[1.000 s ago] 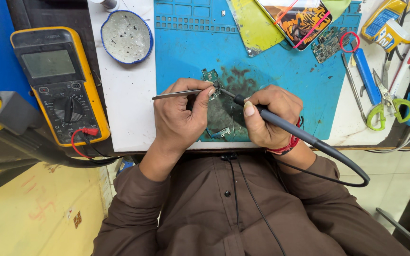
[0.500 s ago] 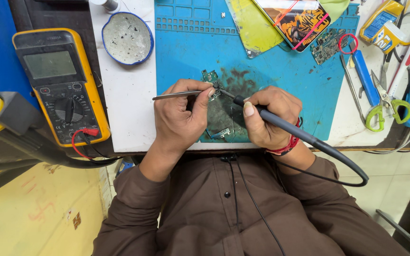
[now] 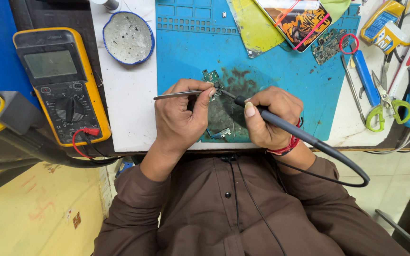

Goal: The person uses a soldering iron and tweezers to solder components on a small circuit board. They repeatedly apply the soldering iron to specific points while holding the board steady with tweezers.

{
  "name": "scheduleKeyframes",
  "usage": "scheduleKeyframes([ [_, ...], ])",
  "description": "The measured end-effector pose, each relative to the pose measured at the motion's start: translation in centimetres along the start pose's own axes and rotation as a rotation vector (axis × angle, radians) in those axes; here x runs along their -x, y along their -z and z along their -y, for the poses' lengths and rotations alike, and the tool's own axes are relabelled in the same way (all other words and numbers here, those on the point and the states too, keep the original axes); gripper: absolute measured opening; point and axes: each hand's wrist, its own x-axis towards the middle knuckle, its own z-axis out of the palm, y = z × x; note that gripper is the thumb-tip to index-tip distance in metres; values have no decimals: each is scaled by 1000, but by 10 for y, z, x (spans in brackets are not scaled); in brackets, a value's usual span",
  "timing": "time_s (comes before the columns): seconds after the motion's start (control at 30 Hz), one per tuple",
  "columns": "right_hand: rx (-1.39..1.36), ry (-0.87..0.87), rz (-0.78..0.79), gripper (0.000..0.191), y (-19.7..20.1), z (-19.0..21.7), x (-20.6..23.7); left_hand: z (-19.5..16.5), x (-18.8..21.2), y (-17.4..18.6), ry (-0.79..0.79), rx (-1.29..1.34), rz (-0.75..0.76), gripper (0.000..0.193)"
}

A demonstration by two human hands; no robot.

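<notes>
Two hands are working close together over a small green circuit board [image 3: 221, 111] that is lying on the blue work mat [image 3: 285, 71], near the bench's front edge. Starting at the far left, a yellow multimeter [image 3: 58, 85] is sitting well apart from the work, its red lead plugged in, and just beyond it a round blue-rimmed dish [image 3: 128, 38] is resting on the white bench top.

Moving in, the left hand [image 3: 181, 118] is pinching a pair of metal tweezers [image 3: 176, 95] between thumb and fingers, the tips reaching to the board's upper end. From where I am standing, a slip of that grip is looking like the first risk: whatever tiny part the tips are holding could shift or flick away, though the part itself is too small to make out.

Next, the right hand [image 3: 271, 118] is closed around a dark soldering iron [image 3: 281, 124], its tip meeting the tweezers at the same spot. Lingering there could be scorching the board or the mat, and the knuckles are sitting near hot metal.

Trailing right, the iron's cable [image 3: 352, 166] is looping off the bench edge; a snag could be jerking the tip sideways. Further right, green-handled scissors [image 3: 387, 99] and other tools are crowding the elbow's side.
</notes>
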Motion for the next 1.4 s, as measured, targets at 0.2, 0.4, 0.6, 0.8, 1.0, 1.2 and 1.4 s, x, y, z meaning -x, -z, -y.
scheduleKeyframes([
  [0.2,-14,1,-1,12,0,0,-1,0,1,0,11,20,-2,8],
  [0.4,-6,2,12,13,1,0,0,0,1,0,6,17,-1,9],
  [0.6,-8,-5,13,13,1,-2,2,-1,0,0,22,20,0,8],
  [0.8,5,-37,-76,9,0,-1,3,3,2,-1,20,22,1,8],
  [1.0,147,-14,124,24,-4,6,-12,16,13,2,17,425,-157,11],
  [1.2,237,182,360,52,-11,13,-30,28,18,6,44,579,-353,14],
  [1.4,308,163,293,46,-12,14,-29,29,22,5,59,615,-289,15],
])
